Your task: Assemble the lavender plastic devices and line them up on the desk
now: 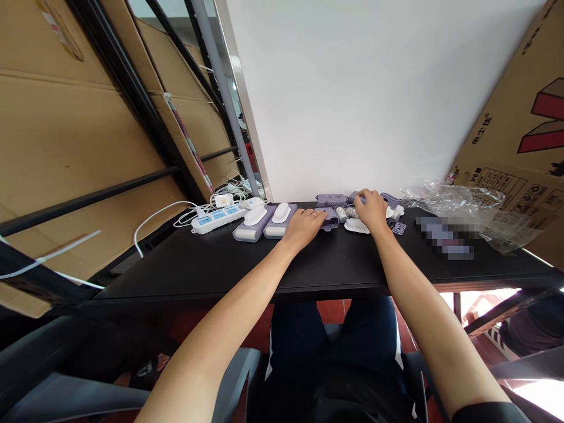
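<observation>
The purple holder (331, 221) is on the black counter (211, 267), near the middle of its row of things, at the left hand's fingertips. At far left stand brown cardboard (66, 135) and a black metal frame (145, 189). Next, white cables (231, 197) lie tangled behind and over a white power strip (215, 220) with blue sockets. Just right of it, two purple boxes (249, 230) lie side by side, each with a white oval piece (255, 215) on top.

The left hand (305, 227), palm down, reaches over the second box's right side to the holder; how firmly it grips, I cannot tell. Behind the holder is another purple piece (331, 199), and to its right a white ridged piece (356, 225). The right hand (371, 208) is bent over the small purple and white parts; whether it holds one is hidden. Beside it lies a small flat purple piece (399, 228). Farther right are a pixelated item (446, 238), crumpled clear plastic (462, 202) and a large printed carton (506, 170).
</observation>
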`<state>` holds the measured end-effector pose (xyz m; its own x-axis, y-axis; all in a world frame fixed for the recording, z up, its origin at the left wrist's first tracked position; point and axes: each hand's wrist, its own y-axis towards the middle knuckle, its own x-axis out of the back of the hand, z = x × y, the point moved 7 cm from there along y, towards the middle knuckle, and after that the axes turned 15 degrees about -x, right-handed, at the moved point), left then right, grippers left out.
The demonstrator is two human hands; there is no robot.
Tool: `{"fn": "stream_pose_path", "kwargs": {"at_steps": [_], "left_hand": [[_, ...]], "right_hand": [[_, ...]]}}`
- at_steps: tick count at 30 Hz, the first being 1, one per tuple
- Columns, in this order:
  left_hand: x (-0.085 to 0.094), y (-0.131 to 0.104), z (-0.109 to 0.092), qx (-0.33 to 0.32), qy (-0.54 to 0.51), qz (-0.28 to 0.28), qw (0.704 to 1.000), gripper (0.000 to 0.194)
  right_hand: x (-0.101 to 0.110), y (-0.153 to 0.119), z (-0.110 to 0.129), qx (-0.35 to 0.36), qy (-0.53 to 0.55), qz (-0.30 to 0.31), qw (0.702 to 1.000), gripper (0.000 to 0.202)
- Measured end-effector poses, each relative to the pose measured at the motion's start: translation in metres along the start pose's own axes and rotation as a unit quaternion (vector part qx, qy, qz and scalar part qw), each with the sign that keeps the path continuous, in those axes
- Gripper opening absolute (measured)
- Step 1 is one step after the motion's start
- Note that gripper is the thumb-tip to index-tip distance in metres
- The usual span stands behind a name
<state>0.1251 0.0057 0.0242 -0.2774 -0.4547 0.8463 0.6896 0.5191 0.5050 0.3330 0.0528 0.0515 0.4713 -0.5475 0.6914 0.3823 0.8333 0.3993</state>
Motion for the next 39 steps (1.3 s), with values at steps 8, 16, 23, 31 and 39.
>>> {"fn": "stream_pose_path", "kwargs": {"at_steps": [8, 16, 23, 31, 39], "left_hand": [[0.030, -0.023, 0.037, 0.149, -0.151, -0.186, 0.959, 0.031], [0.010, -0.034, 0.076, 0.243, -0.489, -0.357, 0.758, 0.031], [0.005, -0.030, 0.069, 0.260, -0.592, -0.330, 0.688, 0.057], [0.003, -0.022, 0.045, 0.184, -0.607, -0.248, 0.733, 0.060], [-0.001, -0.023, 0.047, 0.225, -0.651, -0.304, 0.658, 0.055]], "right_hand": [[-0.001, -0.015, 0.026, 0.111, 0.237, 0.157, 0.952, 0.033], [-0.024, -0.046, 0.044, 0.168, 0.219, 0.321, 0.906, 0.074], [-0.047, -0.050, 0.042, 0.032, 0.360, 0.425, 0.830, 0.055], [-0.061, -0.078, 0.051, -0.023, 0.430, 0.563, 0.706, 0.044], [-0.058, -0.079, 0.054, 0.036, 0.301, 0.541, 0.784, 0.043]]}}
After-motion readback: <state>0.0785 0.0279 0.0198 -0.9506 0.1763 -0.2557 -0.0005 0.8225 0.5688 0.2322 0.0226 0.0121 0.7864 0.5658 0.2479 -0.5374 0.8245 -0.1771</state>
